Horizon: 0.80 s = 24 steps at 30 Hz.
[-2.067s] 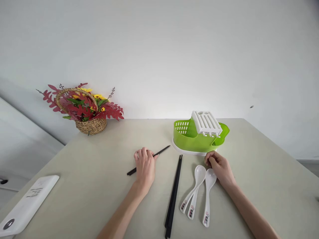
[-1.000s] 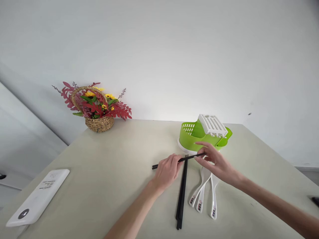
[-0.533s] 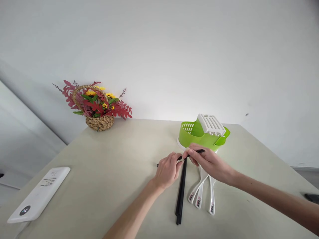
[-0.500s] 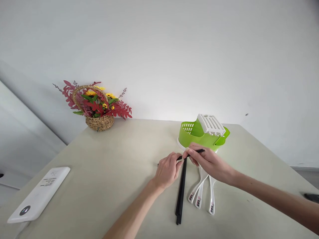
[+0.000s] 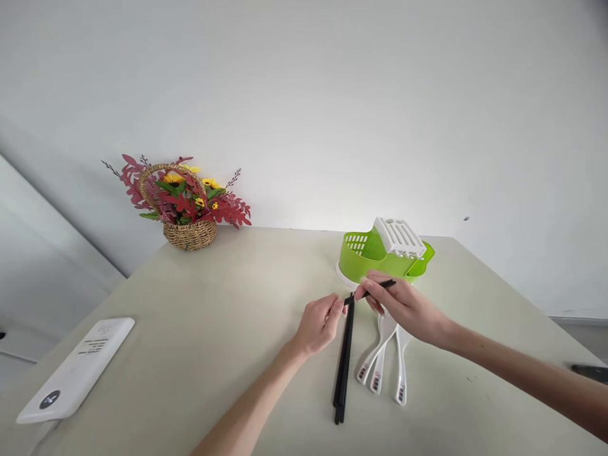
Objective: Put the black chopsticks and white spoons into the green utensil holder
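Note:
Black chopsticks (image 5: pixel 350 300) are held between my two hands, slanting up to the right above the table. My left hand (image 5: pixel 319 323) is closed on their left part, and my right hand (image 5: pixel 403 305) pinches them near the right end. How many chopsticks are in my fingers I cannot tell. Below, more black chopsticks (image 5: pixel 344 367) lie side by side on the table. Under my right hand rest several white spoons (image 5: pixel 377 348); their handles point toward me and their heads are partly hidden. Just behind that hand stands a green utensil holder (image 5: pixel 361 266) with a white slotted top.
At the back left of the pale table (image 5: pixel 213 367) stands a wicker basket (image 5: pixel 190 234) of artificial flowers. A white device (image 5: pixel 78 370) with a cable lies near the left edge. A dark object (image 5: pixel 589 372) is at the far right. The wall rises directly behind the table.
My left hand has slid slightly along the held chopsticks, and its fingers are curled tighter. My right hand has shifted a little to the right. The things on the table stay put.

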### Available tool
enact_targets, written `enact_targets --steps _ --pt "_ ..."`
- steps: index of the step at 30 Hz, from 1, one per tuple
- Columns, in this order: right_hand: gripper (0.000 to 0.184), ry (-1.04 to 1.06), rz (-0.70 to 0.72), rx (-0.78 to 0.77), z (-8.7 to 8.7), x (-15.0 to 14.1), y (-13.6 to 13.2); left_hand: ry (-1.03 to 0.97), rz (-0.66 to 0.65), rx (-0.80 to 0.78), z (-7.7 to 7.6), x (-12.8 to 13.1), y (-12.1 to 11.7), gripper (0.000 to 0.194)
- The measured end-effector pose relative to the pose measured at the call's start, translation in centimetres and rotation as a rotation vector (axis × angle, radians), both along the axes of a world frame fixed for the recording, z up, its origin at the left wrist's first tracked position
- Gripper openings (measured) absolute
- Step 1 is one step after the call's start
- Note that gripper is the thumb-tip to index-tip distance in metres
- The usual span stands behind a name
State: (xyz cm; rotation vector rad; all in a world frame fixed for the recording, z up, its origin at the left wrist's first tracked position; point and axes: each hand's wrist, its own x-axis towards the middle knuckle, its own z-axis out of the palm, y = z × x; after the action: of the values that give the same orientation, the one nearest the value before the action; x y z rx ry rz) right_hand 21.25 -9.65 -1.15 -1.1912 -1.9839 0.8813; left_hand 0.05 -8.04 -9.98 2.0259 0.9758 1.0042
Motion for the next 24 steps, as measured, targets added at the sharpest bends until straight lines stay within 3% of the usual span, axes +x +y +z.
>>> enact_targets --steps 24 --pt "0.054 -0.03 -0.013 0.04 0.5 -1.5 0.7 -0.03 0.028 0.018 -0.3 -0.4 0.3 0.05"
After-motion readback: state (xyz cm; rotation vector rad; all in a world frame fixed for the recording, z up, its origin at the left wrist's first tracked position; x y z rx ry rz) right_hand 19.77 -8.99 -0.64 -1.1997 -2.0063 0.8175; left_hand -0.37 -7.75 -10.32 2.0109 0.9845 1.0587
